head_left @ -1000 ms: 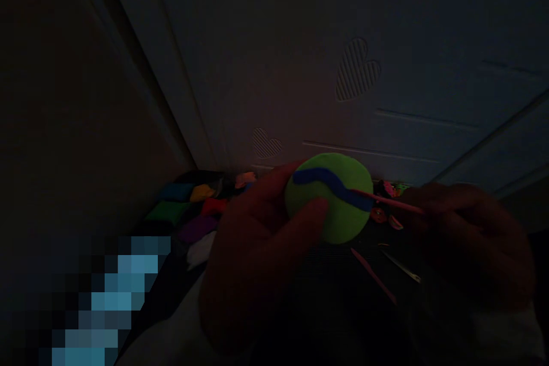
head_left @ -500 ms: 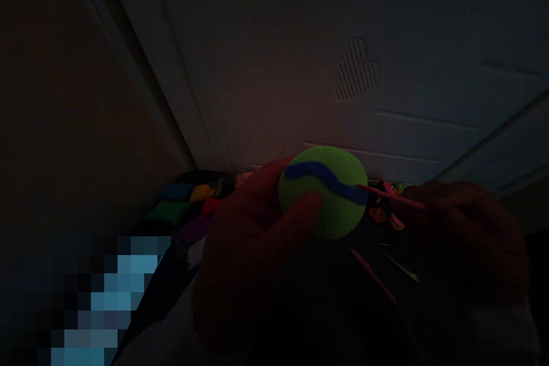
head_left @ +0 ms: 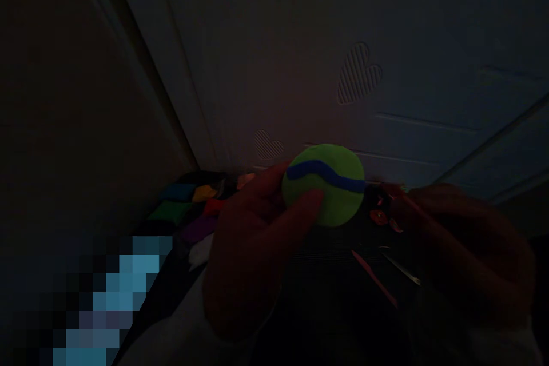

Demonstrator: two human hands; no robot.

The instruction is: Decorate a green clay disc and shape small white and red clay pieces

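The right hand (head_left: pixel 463 246) has drawn back from the single round, flat lime-green disc (head_left: pixel 332 203) with its one wavy blue strip (head_left: pixel 325 172); its fingers are bunched, their hold unclear. The left hand (head_left: pixel 255 240) pinches the disc above one slender pink tool (head_left: pixel 374 277) and one silvery tool (head_left: pixel 401 269).

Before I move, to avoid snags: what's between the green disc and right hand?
In the head view, orange and pink bits show behind, between green disc and right hand.
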